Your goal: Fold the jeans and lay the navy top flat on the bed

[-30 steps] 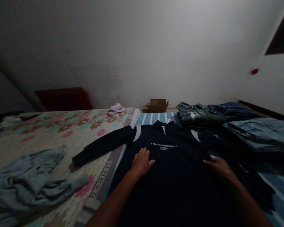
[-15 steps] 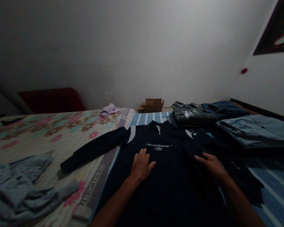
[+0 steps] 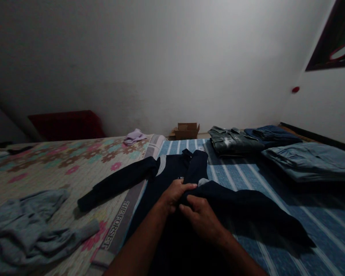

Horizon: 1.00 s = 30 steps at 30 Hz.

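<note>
Sweater (image 3: 172,172) now folded inward, seemingly pinched by left hand (image 3: 174,193) and right hand (image 3: 199,216).

Dim rm, white wall (image 3: 166,65), floral mattress (image 3: 46,168)

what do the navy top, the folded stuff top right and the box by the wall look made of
Navy top: soft matte knit, probably jersey or fleece; it drapes limply where both hands fold it. Folded pile: looks like denim, stiff with faded blue-grey patches. Box: brown corrugated cardboard by its look, flaps open, dull finish. Dim light leaves the fabrics uncertain.
</note>
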Each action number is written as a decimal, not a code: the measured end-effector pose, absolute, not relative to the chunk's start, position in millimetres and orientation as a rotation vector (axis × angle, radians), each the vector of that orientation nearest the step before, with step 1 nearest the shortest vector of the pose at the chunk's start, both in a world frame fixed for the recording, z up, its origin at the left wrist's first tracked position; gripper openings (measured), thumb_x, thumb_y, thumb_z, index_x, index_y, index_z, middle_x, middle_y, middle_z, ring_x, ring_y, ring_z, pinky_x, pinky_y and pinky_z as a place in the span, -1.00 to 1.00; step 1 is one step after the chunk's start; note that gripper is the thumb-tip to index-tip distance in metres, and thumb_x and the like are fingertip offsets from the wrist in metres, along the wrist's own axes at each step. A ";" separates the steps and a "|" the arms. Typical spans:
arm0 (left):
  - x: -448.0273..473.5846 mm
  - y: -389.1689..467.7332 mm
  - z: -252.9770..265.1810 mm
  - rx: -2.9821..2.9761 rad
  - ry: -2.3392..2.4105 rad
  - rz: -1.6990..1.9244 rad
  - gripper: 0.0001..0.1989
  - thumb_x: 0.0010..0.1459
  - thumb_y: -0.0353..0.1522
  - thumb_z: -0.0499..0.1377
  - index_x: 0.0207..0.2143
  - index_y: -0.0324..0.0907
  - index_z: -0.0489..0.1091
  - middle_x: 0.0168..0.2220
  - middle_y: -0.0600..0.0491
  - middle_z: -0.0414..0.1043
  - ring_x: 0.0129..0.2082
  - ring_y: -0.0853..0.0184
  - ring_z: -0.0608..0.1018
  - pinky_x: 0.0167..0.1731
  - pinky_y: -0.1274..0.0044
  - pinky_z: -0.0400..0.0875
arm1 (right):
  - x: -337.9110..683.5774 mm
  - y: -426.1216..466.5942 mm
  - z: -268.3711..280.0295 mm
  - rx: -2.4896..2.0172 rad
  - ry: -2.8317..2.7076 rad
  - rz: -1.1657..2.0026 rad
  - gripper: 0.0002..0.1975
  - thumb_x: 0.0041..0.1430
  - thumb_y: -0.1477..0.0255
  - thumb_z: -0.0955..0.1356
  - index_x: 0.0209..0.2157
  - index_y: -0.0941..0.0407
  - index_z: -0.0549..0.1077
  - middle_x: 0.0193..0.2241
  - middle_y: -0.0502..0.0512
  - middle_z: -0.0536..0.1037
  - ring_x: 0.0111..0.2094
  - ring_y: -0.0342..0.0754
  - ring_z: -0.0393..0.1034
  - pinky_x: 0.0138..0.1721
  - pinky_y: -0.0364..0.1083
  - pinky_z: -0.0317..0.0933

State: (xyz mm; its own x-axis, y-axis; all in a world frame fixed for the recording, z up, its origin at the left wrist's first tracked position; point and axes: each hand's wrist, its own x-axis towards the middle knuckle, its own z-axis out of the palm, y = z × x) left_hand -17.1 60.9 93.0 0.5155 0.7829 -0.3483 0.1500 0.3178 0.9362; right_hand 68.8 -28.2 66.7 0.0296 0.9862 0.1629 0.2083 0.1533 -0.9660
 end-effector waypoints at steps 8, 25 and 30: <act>-38.0 61.3 75.6 1.229 0.996 0.541 -0.62 -0.29 -0.38 0.37 -0.33 -0.29 0.42 -0.41 0.02 0.51 -0.42 0.29 0.52 -0.38 0.50 0.37 | 47.5 -26.5 47.3 -1.265 -1.458 1.023 -0.81 0.10 0.42 0.25 -0.57 0.11 0.24 -0.63 -0.12 0.26 -0.60 -0.24 0.09 -0.59 -0.20 -0.09; -12.6 77.3 43.5 1.674 0.977 0.495 -0.50 -0.03 0.03 0.09 -0.48 -0.26 0.39 -0.58 0.14 0.24 -0.56 0.43 0.29 -0.59 0.60 0.13 | 142.0 -77.2 1.6 -1.143 -0.508 1.655 -0.48 -0.07 -0.09 0.34 -0.50 0.14 0.36 -0.73 -0.12 0.29 -0.76 -0.24 0.17 -0.71 -0.25 0.05; -14.4 76.6 45.2 1.694 0.993 0.499 -0.50 0.00 0.03 0.06 -0.49 -0.26 0.37 -0.58 0.13 0.22 -0.57 0.42 0.28 -0.60 0.60 0.11 | 153.3 -78.7 -5.7 -1.077 -0.132 1.761 -0.44 0.18 -0.04 0.13 -0.32 0.20 0.38 -0.62 0.09 0.48 -0.70 -0.13 0.36 -0.74 -0.23 0.11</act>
State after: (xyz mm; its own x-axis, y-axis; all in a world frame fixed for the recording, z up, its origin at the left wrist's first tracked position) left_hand -14.4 76.6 45.2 0.5672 0.8109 -0.1436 0.3687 -0.0941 0.9248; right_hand 153.3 -78.7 -5.7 -0.0770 0.7968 -0.5993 -0.6989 -0.4718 -0.5375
